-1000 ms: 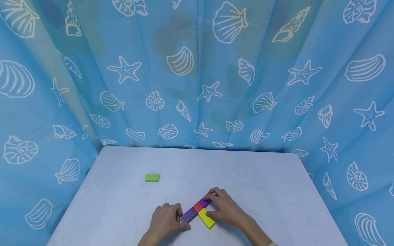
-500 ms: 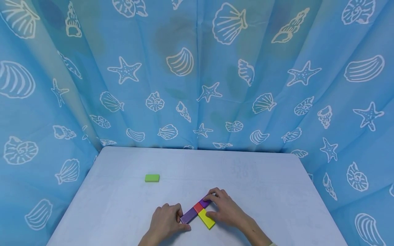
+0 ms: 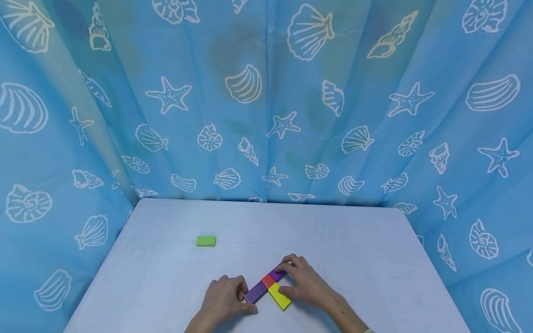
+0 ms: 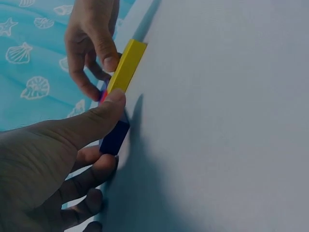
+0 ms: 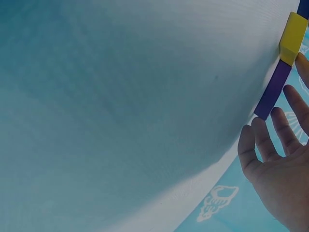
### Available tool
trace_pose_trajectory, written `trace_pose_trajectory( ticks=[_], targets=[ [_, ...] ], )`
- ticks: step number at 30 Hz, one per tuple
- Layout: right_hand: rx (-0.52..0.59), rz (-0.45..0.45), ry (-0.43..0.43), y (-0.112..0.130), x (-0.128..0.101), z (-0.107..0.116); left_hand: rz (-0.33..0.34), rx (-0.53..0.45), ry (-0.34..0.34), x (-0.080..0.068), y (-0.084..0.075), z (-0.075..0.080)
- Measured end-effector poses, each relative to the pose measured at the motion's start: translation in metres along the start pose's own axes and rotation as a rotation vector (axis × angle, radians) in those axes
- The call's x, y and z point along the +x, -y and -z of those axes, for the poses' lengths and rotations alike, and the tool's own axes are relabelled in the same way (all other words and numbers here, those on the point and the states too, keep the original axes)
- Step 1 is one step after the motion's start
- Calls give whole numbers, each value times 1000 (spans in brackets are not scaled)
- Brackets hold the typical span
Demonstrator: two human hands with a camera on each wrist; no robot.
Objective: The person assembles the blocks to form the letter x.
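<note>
A purple block [image 3: 256, 292], a red square [image 3: 268, 280] and a second purple block [image 3: 277, 274] form a slanting row on the table. From the red piece a yellow block [image 3: 279, 296] branches off toward the front right. My left hand [image 3: 222, 298] holds the near purple block [image 4: 114, 138] at its left end, thumb in front and fingers behind. At the far end, my right hand [image 3: 306, 284] grips the other purple block [image 5: 273, 92] with its fingers, its thumb at the yellow block [image 5: 293, 36]. The right fingertips partly cover that purple block in the head view.
A light green block [image 3: 206, 241] lies farther back to the left on the white table [image 3: 366, 249]. Blue curtains [image 3: 266, 101] printed with shells and starfish hang behind the table and along both sides.
</note>
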State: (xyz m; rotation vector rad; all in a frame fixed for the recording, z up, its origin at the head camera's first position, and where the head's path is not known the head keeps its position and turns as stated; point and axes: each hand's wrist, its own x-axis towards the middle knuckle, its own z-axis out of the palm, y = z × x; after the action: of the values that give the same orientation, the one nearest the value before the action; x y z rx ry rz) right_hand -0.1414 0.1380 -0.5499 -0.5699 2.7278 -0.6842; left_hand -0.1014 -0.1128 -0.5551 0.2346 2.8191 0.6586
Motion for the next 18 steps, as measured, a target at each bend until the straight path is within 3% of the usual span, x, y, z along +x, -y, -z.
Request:
trace_pose_trajectory(
  ticks=[9, 18],
  targets=[
    [4, -5, 3, 0, 0, 0, -66, -104, 45, 2, 11, 4],
    [9, -9, 15, 0, 0, 0, -135, -184, 11, 4, 22, 9]
  ],
)
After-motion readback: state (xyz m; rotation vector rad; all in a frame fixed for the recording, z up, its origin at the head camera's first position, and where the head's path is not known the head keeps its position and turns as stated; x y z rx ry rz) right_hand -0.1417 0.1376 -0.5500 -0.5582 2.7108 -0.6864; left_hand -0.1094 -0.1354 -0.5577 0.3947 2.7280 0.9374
